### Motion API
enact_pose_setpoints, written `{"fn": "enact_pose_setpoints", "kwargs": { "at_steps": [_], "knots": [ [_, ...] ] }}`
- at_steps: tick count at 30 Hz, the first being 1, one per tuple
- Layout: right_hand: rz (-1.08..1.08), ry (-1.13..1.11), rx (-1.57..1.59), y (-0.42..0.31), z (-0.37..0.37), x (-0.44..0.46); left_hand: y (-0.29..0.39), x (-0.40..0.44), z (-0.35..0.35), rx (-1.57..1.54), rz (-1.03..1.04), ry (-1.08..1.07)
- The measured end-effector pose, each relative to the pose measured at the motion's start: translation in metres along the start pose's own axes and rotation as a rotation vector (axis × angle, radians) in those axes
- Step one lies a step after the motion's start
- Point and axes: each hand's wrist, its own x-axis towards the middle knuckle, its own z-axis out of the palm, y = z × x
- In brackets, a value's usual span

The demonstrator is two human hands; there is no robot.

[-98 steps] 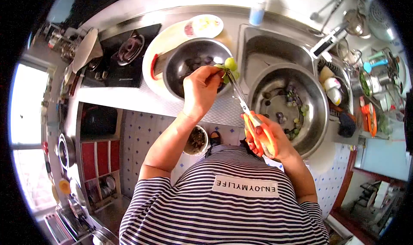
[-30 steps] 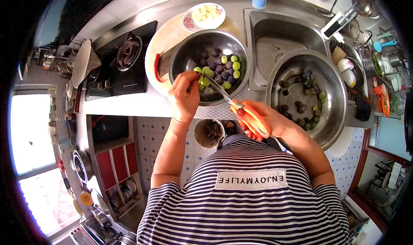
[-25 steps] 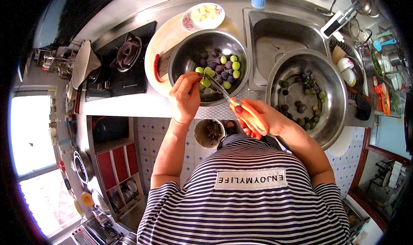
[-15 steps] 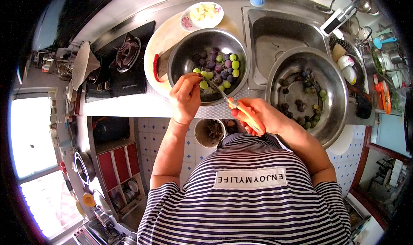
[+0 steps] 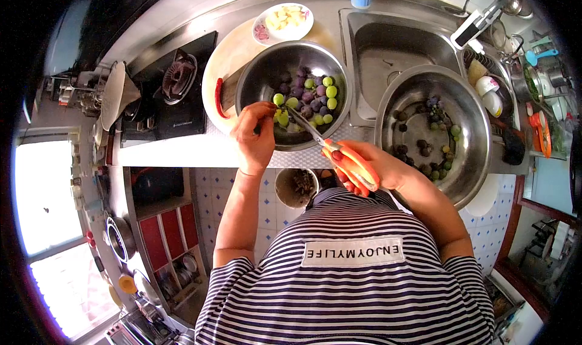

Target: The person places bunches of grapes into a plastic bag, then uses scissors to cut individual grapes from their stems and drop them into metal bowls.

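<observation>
My left hand (image 5: 254, 140) is closed at the near-left rim of a steel bowl (image 5: 259, 67), pinching a small cluster of green grapes (image 5: 282, 118). Orange-handled scissors (image 5: 357, 166) are gripped in my right hand (image 5: 383, 163), handles spread apart. Their blades reach over the bowl's near rim to the grapes at my left fingertips. Inside the bowl lie loose purple grapes (image 5: 308, 96) and green grapes (image 5: 331, 92). The stem between my left fingers is too small to make out.
To the right, a larger steel basin (image 5: 383, 112) holds grape bunches, overlapping the sink (image 5: 394, 39). Behind the bowl stands a plate of pale cut pieces (image 5: 308, 31) on a round board (image 5: 213, 72), with a red-handled knife (image 5: 219, 96). A bin (image 5: 280, 190) sits below the counter.
The scissors' handles have spread wider and the blades have parted. My left hand has shifted slightly left and down, with the green grapes at its fingertips.
</observation>
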Motion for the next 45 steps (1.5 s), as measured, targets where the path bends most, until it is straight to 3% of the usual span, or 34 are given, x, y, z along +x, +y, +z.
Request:
{"fn": "enact_pose_setpoints", "kwargs": {
  "at_steps": [9, 15, 27, 30, 33, 37, 39, 45],
  "knots": [
    [-0.03, -0.031, 0.089, 0.004, -0.002, 0.007, 0.001, -0.002, -0.002, -0.014, 0.037, -0.076],
    [-0.057, -0.023, -0.049, 0.001, -0.002, 0.007, -0.001, -0.002, -0.003, -0.007, 0.024, -0.12],
    [-0.164, 0.129, -0.141, 0.014, 0.005, 0.011, -0.01, -0.007, 0.007, -0.043, -0.088, -0.017],
    [-0.18, 0.184, 0.099, 0.012, 0.005, 0.006, -0.01, -0.007, 0.008, -0.036, -0.084, 0.011],
    [-0.063, 0.147, -0.221, 0.008, 0.008, -0.001, -0.006, -0.005, 0.007, 0.001, -0.061, 0.016],
    [-0.123, 0.076, 0.009, 0.021, 0.003, 0.005, -0.005, -0.004, 0.007, 0.025, -0.039, 0.01],
    [-0.109, 0.057, -0.229, 0.015, 0.003, 0.007, -0.003, -0.004, 0.007, 0.021, -0.02, -0.006],
    [-0.164, 0.07, -0.227, 0.008, 0.003, 0.003, -0.004, -0.007, 0.008, -0.008, 0.019, -0.032]
  ]
}}
